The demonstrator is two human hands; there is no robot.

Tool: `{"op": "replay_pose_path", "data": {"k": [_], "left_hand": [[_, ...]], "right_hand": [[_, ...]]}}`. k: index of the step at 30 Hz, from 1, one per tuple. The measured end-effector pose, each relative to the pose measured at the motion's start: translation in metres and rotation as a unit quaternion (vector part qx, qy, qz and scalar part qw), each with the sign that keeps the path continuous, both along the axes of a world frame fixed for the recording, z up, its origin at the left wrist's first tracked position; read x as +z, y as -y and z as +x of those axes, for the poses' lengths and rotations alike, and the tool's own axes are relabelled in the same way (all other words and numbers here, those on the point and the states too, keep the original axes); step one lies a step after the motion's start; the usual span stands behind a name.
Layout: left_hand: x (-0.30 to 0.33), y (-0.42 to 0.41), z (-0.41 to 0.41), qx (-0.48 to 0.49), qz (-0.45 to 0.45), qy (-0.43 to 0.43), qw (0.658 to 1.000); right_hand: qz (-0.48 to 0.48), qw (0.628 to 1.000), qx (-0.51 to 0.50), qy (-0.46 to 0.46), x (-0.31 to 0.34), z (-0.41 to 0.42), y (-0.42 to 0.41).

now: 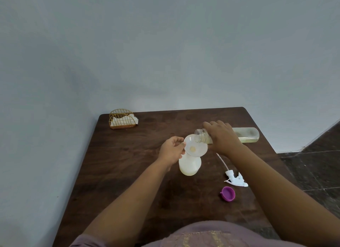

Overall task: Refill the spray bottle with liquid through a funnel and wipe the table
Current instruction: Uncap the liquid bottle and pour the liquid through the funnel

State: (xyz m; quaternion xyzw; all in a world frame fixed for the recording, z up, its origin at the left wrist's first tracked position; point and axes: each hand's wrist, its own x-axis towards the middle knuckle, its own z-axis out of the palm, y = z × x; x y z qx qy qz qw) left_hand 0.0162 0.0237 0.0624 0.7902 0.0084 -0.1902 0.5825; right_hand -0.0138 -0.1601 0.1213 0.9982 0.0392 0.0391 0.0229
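Nearest on the dark wooden table (117,173), a purple cap (228,193) lies open side up, and just beyond it the white trigger sprayer head (236,178) lies on its side with its thin dip tube pointing away toward the middle of the table. Left of these, the white translucent spray bottle (189,165) stands upright near the table's middle, pale yellowish liquid showing in its lower part. A white funnel (195,145) sits in its neck, tilted a little, with a yellowish spot at the bottom of its bowl. The left hand (172,151) has its fingers curled, thumb and fingertips pinching the funnel's left rim. The right hand (221,136) wraps over a clear refill bottle (246,135), held nearly horizontal, its open threaded mouth over the funnel's far rim; pale yellow liquid lies along its lower side. At the far left corner stands 1 gold wire napkin holder (122,118) with white napkins.
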Motion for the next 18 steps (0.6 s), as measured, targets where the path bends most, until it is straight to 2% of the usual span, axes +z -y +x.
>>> {"op": "replay_pose_path", "data": {"k": [18], "left_hand": [[-0.0014,0.0018,0.0022,-0.002,0.003,-0.001,1.000]], "right_hand": [[-0.005,1.000,-0.001,0.004,-0.0001,0.0007,-0.0005]]}}
